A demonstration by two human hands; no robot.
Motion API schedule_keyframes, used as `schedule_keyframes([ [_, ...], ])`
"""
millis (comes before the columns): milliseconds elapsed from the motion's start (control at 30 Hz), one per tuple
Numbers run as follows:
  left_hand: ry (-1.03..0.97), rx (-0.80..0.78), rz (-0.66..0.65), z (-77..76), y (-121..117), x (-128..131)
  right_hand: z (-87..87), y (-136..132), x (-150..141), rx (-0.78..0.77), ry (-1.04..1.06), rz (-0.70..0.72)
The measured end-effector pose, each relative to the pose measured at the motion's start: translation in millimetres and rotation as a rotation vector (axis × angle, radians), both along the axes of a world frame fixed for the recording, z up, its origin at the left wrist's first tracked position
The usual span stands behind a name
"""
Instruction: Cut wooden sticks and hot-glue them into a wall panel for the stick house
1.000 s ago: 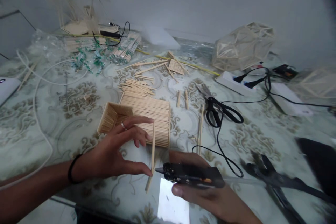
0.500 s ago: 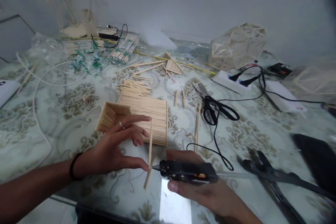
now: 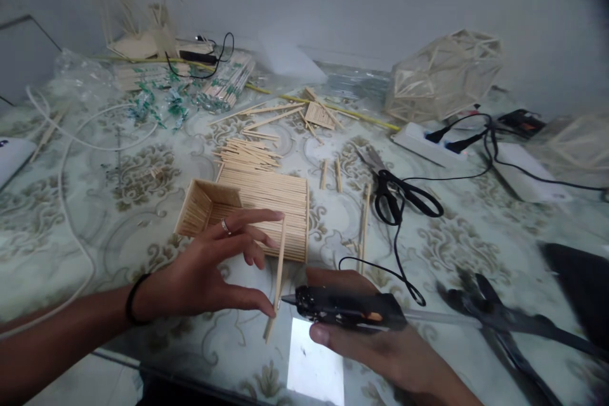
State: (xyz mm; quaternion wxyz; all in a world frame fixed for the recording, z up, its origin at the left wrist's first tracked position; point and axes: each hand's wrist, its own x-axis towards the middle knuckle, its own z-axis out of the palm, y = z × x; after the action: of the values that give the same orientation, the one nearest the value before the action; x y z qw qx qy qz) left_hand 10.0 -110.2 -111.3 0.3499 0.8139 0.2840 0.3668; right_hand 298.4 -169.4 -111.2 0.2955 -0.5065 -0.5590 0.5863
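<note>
Between thumb and forefinger, my left hand (image 3: 223, 260) grips a thin wooden stick (image 3: 280, 260) near its two ends. My right hand (image 3: 361, 342) is wrapped round a black glue gun (image 3: 349, 309), whose nozzle points left at the stick's lower part. A small shiny spot, apparently glue, shows on the stick by the nozzle. Behind my left hand lies a slatted stick panel (image 3: 276, 193), with an open stick box (image 3: 204, 203) at its left; my fingers hide part of both. Another stick end (image 3: 269, 330) shows just below my left thumb.
Black-handled scissors (image 3: 397, 190) and pliers (image 3: 504, 323) lie to the right. Loose sticks (image 3: 247, 153) are piled behind the panel. A white power strip (image 3: 428, 144) with black cords stands at the back right, near a stick-framed lantern shape (image 3: 442, 76). Packed sticks (image 3: 228, 82) lie at the back.
The glue gun's nozzle has moved slightly away from the stick, leaving a small gap. Both hands keep their grips. The whole view has shifted a little.
</note>
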Motion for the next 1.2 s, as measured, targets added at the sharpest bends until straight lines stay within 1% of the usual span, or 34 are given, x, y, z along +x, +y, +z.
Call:
schedule_keyframes([
  [133,0.011,0.013,-0.015,-2.4,-0.8,-0.5,-3.8,-2.4,1.5,0.006,0.012,-0.028],
  [300,0.016,-0.006,-0.017,-5.1,-2.5,-0.8,-4.4,-2.9,0.4,-0.018,0.005,-0.055],
  [600,0.02,-0.024,-0.012,-4.3,-5.1,-0.8,-7.0,-3.0,0.3,-0.049,0.025,-0.108],
  [767,0.015,-0.024,-0.034,-2.2,-5.2,0.6,-6.4,-1.1,0.4,-0.004,0.021,-0.101],
  [933,0.006,-0.006,-0.049,-4.2,-4.1,0.9,-5.2,-0.7,0.0,-0.029,-0.004,-0.128],
  [1067,-0.021,-0.015,-0.044,-7.2,-4.3,1.1,-3.8,0.0,-0.8,-0.012,-0.01,-0.133],
  [1200,-0.001,-0.033,-0.038,-5.4,-5.8,0.4,-3.7,-0.1,-1.4,-0.03,-0.006,-0.15],
])
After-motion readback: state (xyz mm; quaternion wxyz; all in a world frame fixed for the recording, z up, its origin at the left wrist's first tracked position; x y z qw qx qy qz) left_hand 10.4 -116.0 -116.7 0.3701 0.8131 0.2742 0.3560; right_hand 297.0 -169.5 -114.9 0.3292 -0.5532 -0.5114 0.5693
